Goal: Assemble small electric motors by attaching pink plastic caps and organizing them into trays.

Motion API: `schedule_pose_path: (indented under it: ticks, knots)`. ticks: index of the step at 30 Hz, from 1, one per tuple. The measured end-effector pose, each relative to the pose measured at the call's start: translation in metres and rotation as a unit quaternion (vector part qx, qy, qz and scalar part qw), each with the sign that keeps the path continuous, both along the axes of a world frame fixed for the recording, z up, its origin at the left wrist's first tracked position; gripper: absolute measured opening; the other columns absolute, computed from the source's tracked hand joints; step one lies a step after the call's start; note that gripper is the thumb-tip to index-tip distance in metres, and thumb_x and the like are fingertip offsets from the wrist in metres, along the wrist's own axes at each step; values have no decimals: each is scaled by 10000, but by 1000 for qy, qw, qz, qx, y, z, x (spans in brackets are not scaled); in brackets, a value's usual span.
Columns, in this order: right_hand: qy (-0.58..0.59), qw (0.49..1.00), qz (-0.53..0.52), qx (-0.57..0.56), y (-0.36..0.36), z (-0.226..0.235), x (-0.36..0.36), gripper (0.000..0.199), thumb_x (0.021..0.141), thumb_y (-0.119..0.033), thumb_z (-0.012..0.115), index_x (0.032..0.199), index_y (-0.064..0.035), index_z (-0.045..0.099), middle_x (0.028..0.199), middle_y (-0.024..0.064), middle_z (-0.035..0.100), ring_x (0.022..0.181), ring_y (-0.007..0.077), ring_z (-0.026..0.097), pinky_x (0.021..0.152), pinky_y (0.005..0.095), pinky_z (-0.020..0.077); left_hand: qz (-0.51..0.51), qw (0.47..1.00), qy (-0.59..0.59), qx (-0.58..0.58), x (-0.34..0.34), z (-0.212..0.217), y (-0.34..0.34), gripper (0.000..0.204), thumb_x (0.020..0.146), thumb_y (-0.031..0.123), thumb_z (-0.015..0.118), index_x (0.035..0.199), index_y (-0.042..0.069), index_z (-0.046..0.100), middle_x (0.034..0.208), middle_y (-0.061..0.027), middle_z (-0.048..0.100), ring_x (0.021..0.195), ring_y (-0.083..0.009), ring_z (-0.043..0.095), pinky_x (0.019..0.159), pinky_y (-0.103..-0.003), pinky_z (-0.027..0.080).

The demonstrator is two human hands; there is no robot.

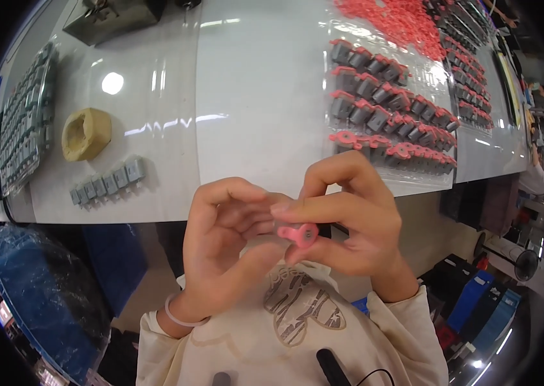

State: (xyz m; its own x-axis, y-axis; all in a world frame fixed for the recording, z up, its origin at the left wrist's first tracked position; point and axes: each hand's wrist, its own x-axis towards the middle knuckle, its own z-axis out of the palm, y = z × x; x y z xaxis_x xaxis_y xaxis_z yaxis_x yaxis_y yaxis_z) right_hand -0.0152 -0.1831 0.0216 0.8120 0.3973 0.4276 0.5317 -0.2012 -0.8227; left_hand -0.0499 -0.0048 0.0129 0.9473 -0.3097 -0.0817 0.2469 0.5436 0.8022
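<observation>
Pink piece (301, 235), head view: small, glossy-looking, rounded wide end with a dark grey round centre, narrower arm with a small knob at the tip; some grey shows beside it, too blurred to sort out.
Piece vs fingers: between my right index finger above and my right thumb below; wide end toward my right palm, narrow arm pointing at my left hand; held up in front of my shirt (310, 309), just off the near table edge.
Right hand (359, 222): pinching the pink piece, thumb and index.
Left hand (220, 241): loosely cupped, thumb and index spread apart; thumb tip right by the narrow arm, can't tell if touching.
Clear tray (438, 76): on the table (259, 96), right side; rows of grey blocks with pink parts on top.
Farther tray: beyond it on the right, more grey blocks with pink.
Pink heap (391, 26): loose parts, far side of the clear tray.
Left tray: see-through, far left, packed with grey blocks.
Grey block row (110, 182): short line, near edge, left.
Tan ring (99, 132): thick, hollow middle, behind that row.
Metal box (111, 22): upper left, contents unclear.
</observation>
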Motion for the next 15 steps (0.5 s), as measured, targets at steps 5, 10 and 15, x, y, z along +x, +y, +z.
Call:
schedule_pose_path:
  ticks: [5, 10, 15]
  knots:
    - [12, 991, -132, -28, -84, 41, 31, 308, 696, -40, 669, 998, 8, 635, 894, 67, 580, 746, 122, 556, 667, 221, 448, 76, 974, -114, 178, 11, 5, 13, 326, 831, 68, 540, 1114, -52, 430, 1147, -220, 524, 1088, -275, 518, 940, -368, 393]
    - [156, 943, -278, -93, -154, 26, 94, 208, 799, -65, 610, 993, -2, 567, 890, 24, 584, 826, 79, 540, 757, 216, 419, 166, 928, -137, 305, 16, 3, 63, 201, 860, 31, 479, 1040, -56, 496, 1068, -196, 565, 1032, -251, 546, 920, -347, 406]
    - [222, 940, -219, -140, -167, 14, 102, 165, 783, -56, 630, 924, -16, 554, 849, -1, 571, 805, 67, 534, 740, 208, 416, 267, 815, -162, 488, 24, 2, 101, 173, 883, 0, 455, 1022, -44, 548, 1070, -142, 586, 1010, -183, 549, 906, -291, 404]
